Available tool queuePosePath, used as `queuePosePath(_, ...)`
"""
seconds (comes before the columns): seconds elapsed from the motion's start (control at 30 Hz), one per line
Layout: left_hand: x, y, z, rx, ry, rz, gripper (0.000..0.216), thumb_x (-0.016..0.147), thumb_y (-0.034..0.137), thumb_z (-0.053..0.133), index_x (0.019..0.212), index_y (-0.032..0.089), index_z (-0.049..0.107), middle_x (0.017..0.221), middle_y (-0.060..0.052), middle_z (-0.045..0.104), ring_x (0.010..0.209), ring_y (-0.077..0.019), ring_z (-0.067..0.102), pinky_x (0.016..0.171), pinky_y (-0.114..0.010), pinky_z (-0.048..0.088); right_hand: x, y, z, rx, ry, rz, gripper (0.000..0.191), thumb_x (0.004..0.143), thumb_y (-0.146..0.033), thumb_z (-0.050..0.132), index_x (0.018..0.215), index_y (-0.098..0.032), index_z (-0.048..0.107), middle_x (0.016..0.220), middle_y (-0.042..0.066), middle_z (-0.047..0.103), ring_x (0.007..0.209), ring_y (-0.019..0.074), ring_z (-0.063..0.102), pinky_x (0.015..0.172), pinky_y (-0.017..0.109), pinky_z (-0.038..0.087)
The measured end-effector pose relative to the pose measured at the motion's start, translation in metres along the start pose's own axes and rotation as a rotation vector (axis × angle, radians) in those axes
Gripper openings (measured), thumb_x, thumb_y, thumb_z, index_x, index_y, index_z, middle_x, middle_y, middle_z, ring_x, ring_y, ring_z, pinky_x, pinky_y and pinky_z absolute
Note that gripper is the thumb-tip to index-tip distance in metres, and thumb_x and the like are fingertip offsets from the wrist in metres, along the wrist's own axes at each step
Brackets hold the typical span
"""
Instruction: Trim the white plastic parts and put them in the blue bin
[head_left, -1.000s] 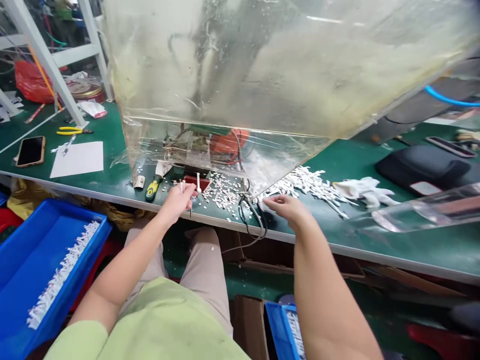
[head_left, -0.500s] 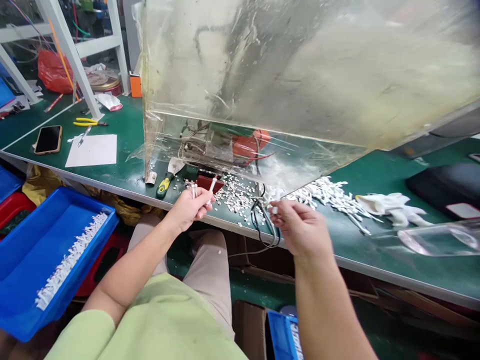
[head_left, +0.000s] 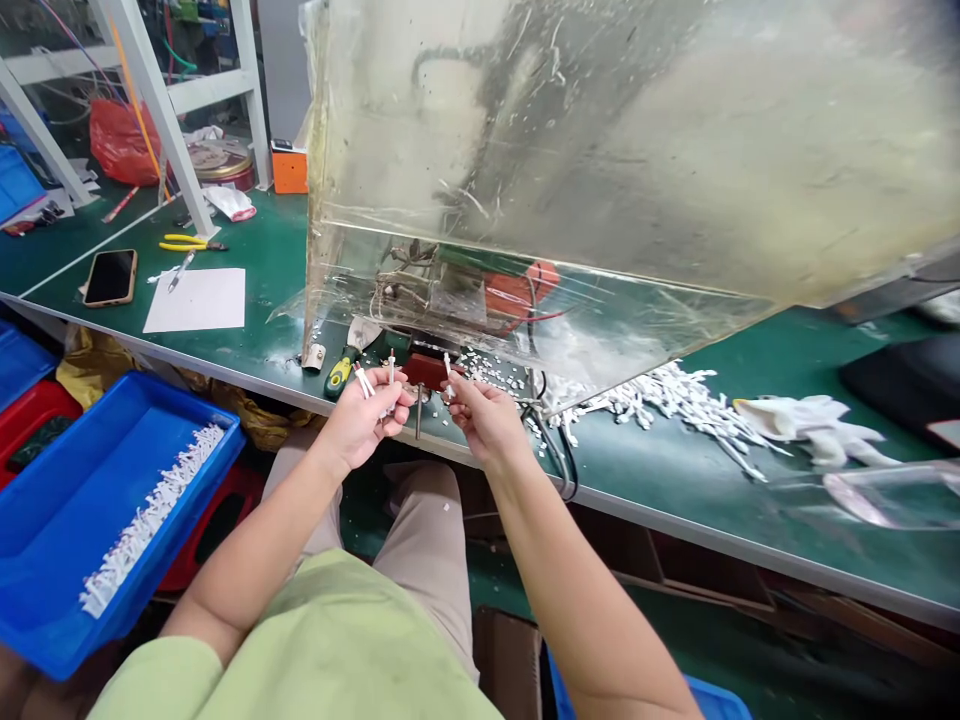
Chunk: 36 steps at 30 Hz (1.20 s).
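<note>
My left hand [head_left: 363, 422] is closed around several thin white stick-like pieces [head_left: 365, 381], which poke up past the thumb and fingers. My right hand [head_left: 491, 420] pinches one small white stick-like piece [head_left: 448, 363], held upright. Both hands are close together at the bench's front edge, before a dark red block [head_left: 424, 373]. From that block a thin metal rod [head_left: 419, 415] points down between the hands. Behind and right of the right hand lie loose white chips [head_left: 491, 365] and a pile of white stick-like pieces [head_left: 664, 398].
A large cloudy clear shield [head_left: 600, 150] slants over the bench. Left of the hands lies a yellow-green handled scraper [head_left: 342, 370]. Farther left are paper [head_left: 196, 300], a phone [head_left: 111, 277] and pliers [head_left: 187, 243]. A blue tray [head_left: 67, 520] holds a row of white pieces. Gloves [head_left: 810, 418] lie right.
My right hand has moved left from the white pile to beside my left hand, a small white piece in its fingertips. The view has shifted slightly.
</note>
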<state>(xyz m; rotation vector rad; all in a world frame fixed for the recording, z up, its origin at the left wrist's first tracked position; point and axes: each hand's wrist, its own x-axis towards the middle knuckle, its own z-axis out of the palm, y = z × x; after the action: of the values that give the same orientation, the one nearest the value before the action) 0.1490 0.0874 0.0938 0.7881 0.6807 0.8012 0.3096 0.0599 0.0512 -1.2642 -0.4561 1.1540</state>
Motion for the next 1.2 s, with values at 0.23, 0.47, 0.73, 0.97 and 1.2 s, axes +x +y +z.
queuePosePath(0.23, -0.002, 0.000, 0.000, -0.007, 0.004, -0.005, 0.035, 0.063, 0.029, 0.075, 0.086, 0.014, 0.053, 0.064, 0.001, 0.057, 0.048, -0.0047, 0.047, 0.040, -0.015, 0.023, 0.005, 0.002, 0.003, 0.001, -0.005, -0.010, 0.043, 0.048, -0.052, 0.081, 0.064, -0.016, 0.062, 0.059, -0.001, 0.056, 0.042, 0.0045, 0.043, 0.032, 0.016, 0.027)
queuePosePath(0.47, -0.003, 0.001, -0.001, -0.003, 0.000, -0.009, 0.035, 0.064, 0.029, 0.075, 0.087, 0.015, 0.053, 0.064, 0.001, 0.057, 0.049, -0.0048, 0.048, 0.041, -0.015, 0.024, 0.008, 0.002, 0.004, 0.042, -0.006, 0.007, 0.043, 0.048, -0.050, 0.082, 0.066, -0.016, 0.062, 0.060, -0.001, 0.056, 0.043, 0.0042, 0.043, 0.032, 0.016, 0.026)
queuePosePath(0.73, -0.005, 0.000, 0.003, -0.001, -0.008, -0.021, 0.036, 0.064, 0.030, 0.076, 0.086, 0.015, 0.053, 0.065, 0.001, 0.057, 0.049, -0.0040, 0.047, 0.040, -0.013, 0.024, 0.008, -0.001, 0.009, 0.054, -0.004, 0.023, 0.047, 0.045, -0.052, 0.083, 0.063, -0.016, 0.059, 0.060, -0.001, 0.055, 0.045, 0.0038, 0.042, 0.034, 0.015, 0.025)
queuePosePath(0.97, -0.006, 0.012, -0.004, 0.081, 0.041, 0.035, 0.033, 0.065, 0.033, 0.076, 0.073, 0.016, 0.049, 0.049, 0.007, 0.041, 0.041, -0.0018, 0.033, 0.035, -0.013, 0.016, -0.004, -0.034, -0.045, -0.575, -0.086, -0.111, 0.042, 0.065, -0.060, 0.068, 0.075, -0.019, 0.067, 0.074, 0.005, 0.067, 0.059, 0.0122, 0.056, 0.050, 0.022, 0.039)
queuePosePath(1.2, 0.006, 0.017, -0.008, 0.193, 0.081, 0.074, 0.032, 0.067, 0.040, 0.073, 0.081, 0.017, 0.055, 0.050, 0.007, 0.045, 0.038, -0.0026, 0.035, 0.033, -0.013, 0.016, 0.033, -0.046, -0.164, -1.426, 0.434, -0.055, 0.022, 0.064, -0.044, 0.069, 0.058, -0.023, 0.068, 0.054, 0.006, 0.061, 0.060, 0.0228, 0.058, 0.055, 0.031, 0.038)
